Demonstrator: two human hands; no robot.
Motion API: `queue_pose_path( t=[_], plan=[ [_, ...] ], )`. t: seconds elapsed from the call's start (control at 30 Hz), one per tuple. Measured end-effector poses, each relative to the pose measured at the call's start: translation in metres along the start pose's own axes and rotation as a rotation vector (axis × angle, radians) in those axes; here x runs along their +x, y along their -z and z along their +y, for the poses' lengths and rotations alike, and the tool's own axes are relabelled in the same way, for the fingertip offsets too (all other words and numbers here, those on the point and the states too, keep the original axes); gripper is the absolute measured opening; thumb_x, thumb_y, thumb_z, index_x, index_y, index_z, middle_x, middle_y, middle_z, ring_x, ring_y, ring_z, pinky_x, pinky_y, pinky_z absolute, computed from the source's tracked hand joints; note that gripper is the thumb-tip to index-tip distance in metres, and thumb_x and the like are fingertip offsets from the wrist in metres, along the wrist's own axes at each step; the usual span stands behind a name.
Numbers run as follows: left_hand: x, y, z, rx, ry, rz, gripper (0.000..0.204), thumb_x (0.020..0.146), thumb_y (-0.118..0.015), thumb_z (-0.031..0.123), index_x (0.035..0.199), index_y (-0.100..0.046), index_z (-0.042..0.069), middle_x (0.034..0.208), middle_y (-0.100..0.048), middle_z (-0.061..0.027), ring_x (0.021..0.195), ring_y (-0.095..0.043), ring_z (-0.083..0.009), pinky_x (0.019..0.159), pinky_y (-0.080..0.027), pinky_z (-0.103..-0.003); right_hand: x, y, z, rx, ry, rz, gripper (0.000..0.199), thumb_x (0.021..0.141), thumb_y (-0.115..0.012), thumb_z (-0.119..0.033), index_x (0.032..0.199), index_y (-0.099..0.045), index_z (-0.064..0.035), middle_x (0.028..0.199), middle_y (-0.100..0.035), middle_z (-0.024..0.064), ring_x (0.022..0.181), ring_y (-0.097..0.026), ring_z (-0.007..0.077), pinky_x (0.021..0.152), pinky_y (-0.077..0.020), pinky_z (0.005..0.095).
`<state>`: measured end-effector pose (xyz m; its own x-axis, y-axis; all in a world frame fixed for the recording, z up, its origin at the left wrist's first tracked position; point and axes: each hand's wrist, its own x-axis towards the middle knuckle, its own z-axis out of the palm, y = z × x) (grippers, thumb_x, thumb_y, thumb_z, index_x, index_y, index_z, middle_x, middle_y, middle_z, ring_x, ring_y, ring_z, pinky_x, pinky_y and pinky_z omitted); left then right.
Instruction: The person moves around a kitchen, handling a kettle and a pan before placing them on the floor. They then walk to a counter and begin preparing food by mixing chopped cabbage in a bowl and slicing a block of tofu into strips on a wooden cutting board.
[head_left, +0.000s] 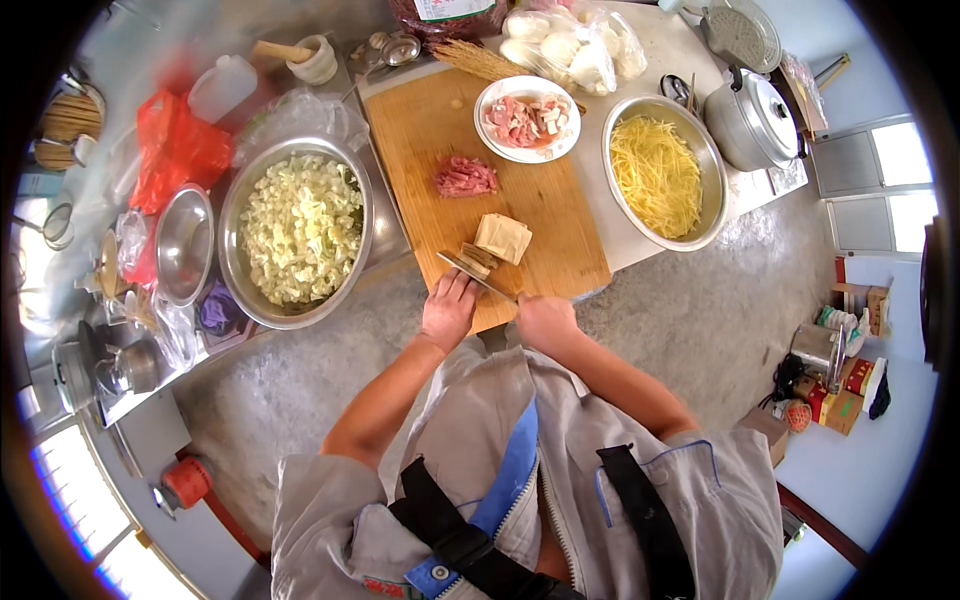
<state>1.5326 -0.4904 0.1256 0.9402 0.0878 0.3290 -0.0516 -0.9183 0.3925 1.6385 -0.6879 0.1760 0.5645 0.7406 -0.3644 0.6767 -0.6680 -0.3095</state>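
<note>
My right hand [546, 322] is wrapped round the handle of a knife [478, 277] at the near edge of a wooden cutting board [415, 130]. Its blade slants to the upper left across the board. On the far side of the blade, several thin slices of dried tofu [478, 259] lie against it. Just beyond them sits a stack of pale brown dried tofu [503, 238]. My left hand [450, 308] is closed, its fingers pressed together by the blade's near side; whatever lies under them is hidden. A small heap of shredded raw meat [465, 177] rests farther up the board.
Left of the board stands a steel basin of chopped cabbage [300, 228], beside a smaller steel bowl [184, 245]. A white plate of sliced meat [527, 118] overlaps the board's far right. Rightward are a basin of yellow shreds [655, 180] and a lidded pot [752, 118].
</note>
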Motion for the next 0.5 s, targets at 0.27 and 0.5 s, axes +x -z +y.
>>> queue_pose_path(
  t=[0.27, 0.5],
  plan=[
    [-0.008, -0.003, -0.003, -0.031, 0.041, 0.092, 0.03, 0.082, -0.069, 0.009, 0.112, -0.067, 0.006, 0.118, -0.063, -0.0092, 0.115, -0.06, -0.0308, 0.094, -0.053, -0.04, -0.024, 0.036, -0.014, 0.055, 0.027, 0.047, 0.021, 0.091, -0.055, -0.021, 0.086, -0.062, -0.0014, 0.073, -0.069, 0.0183, 0.069, -0.07, 0.0378, 0.061, -0.0544, 0.051],
    [-0.005, 0.001, -0.004, -0.047, 0.034, 0.051, 0.025, 0.083, -0.07, 0.01, 0.107, -0.067, 0.005, 0.115, -0.064, -0.0095, 0.114, -0.06, -0.0314, 0.094, -0.053, -0.041, -0.008, 0.009, -0.015, 0.01, -0.028, -0.034, 0.02, 0.09, -0.056, -0.021, 0.088, -0.062, -0.0014, 0.073, -0.069, 0.0192, 0.069, -0.07, 0.0389, 0.062, -0.0546, 0.0514]
  ],
)
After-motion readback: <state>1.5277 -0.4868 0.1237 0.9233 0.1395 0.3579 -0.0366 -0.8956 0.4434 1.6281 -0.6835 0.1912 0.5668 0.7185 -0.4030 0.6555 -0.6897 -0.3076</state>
